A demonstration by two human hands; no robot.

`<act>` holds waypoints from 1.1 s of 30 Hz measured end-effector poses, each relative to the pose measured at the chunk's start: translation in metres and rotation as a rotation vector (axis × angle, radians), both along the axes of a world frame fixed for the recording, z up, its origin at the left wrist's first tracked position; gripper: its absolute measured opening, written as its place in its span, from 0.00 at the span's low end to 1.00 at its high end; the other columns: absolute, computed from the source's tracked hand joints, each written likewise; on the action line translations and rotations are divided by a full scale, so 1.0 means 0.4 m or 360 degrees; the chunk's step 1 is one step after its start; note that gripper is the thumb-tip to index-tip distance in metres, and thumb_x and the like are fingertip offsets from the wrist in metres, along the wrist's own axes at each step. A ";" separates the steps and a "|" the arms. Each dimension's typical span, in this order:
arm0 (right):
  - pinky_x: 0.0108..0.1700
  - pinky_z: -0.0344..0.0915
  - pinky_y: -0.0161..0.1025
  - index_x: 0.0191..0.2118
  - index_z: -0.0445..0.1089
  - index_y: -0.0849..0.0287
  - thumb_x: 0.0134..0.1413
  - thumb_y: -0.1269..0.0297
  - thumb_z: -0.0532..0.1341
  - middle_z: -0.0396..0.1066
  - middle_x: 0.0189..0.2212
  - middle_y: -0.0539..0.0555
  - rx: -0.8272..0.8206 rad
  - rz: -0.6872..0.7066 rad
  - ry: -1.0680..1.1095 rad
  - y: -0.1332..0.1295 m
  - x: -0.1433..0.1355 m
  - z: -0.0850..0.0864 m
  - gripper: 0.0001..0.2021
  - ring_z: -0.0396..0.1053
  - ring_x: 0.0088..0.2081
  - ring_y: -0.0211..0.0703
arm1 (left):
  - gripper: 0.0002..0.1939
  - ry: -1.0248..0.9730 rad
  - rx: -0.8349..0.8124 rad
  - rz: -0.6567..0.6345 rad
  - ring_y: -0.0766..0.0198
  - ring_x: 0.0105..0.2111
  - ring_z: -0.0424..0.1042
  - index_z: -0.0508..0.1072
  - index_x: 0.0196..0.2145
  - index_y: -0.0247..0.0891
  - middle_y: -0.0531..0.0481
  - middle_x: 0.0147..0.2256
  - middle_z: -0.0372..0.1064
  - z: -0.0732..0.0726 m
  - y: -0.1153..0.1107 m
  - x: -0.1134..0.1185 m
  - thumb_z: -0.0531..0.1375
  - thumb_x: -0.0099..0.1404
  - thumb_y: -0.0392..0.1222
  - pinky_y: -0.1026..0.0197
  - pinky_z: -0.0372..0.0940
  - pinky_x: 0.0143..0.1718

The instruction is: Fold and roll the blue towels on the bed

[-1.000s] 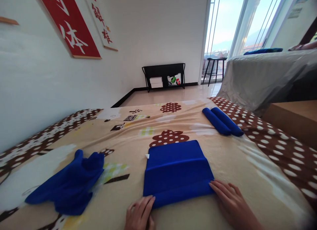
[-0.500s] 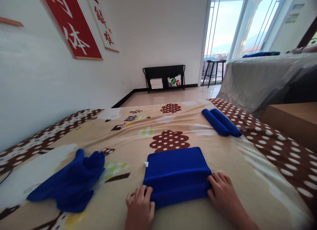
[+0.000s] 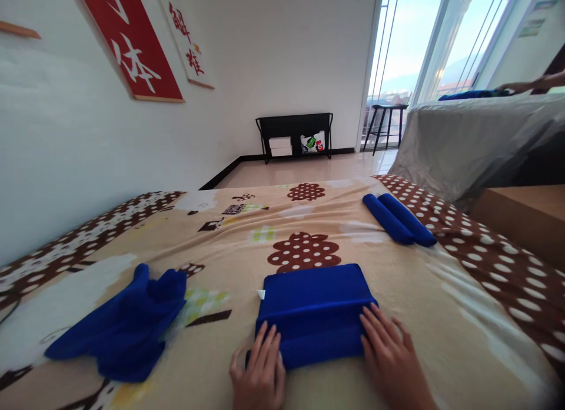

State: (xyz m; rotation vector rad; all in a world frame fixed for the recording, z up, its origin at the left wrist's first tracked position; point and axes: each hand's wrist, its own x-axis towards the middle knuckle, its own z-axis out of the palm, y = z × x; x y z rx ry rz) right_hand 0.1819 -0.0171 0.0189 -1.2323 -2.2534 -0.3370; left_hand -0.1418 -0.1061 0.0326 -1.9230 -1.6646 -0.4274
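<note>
A folded blue cloth (image 3: pixel 315 316), perhaps a towel, lies flat in front of me with a small white tag at its left edge. My left hand (image 3: pixel 260 366) rests on its near left corner, fingers stretched forward over the fabric. On the near right corner lies my right hand (image 3: pixel 391 351), its fingers also extended and resting on the cloth. Both hands are open, though the thumbs are partly hidden. To the left, a crumpled blue cloth (image 3: pixel 126 327) lies in a loose heap. Two rolled blue cloths (image 3: pixel 397 219) sit side by side at the far right.
Everything lies on a patterned blanket (image 3: pixel 212 369) with brown polka-dot borders. At the right stand a brown box (image 3: pixel 521 216) and a plastic-covered table (image 3: pixel 463 127), where another person's hand (image 3: pixel 514 87) touches a blue item. A black rack (image 3: pixel 293 133) stands by the far wall.
My fingers have gone from gripping the cloth's side edges to lying stretched out on top of its near corners. The other person's hand has moved left onto the blue item.
</note>
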 end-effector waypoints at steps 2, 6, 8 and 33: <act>0.61 0.52 0.49 0.61 0.64 0.53 0.64 0.63 0.54 0.66 0.59 0.54 -0.0043 0.0182 -0.0006 -0.016 -0.076 0.015 0.21 0.63 0.60 0.50 | 0.22 0.0075 -0.0028 -0.0173 0.59 0.54 0.70 0.70 0.56 0.39 0.49 0.56 0.70 0.012 0.024 0.063 0.53 0.64 0.36 0.51 0.56 0.55; 0.59 0.57 0.45 0.64 0.60 0.53 0.67 0.57 0.51 0.63 0.61 0.52 -0.0208 0.0374 -0.0128 -0.017 -0.167 0.030 0.22 0.64 0.59 0.45 | 0.23 0.0104 -0.0160 -0.0310 0.62 0.55 0.69 0.67 0.59 0.38 0.49 0.58 0.67 0.020 0.073 0.147 0.52 0.67 0.40 0.57 0.62 0.51; 0.58 0.58 0.47 0.63 0.61 0.55 0.67 0.54 0.50 0.63 0.61 0.53 -0.0218 0.0195 -0.0135 0.006 -0.126 0.018 0.23 0.64 0.59 0.47 | 0.25 0.0033 -0.0181 -0.0194 0.60 0.56 0.68 0.64 0.61 0.41 0.50 0.59 0.65 0.010 0.070 0.108 0.53 0.68 0.47 0.55 0.63 0.50; 0.59 0.57 0.53 0.62 0.63 0.52 0.67 0.54 0.50 0.64 0.60 0.55 -0.0200 -0.0110 0.0060 0.114 0.047 -0.014 0.22 0.61 0.62 0.51 | 0.16 -0.0414 -0.0214 -0.0329 0.60 0.50 0.73 0.71 0.53 0.48 0.51 0.51 0.74 0.025 0.063 -0.145 0.55 0.69 0.45 0.55 0.67 0.50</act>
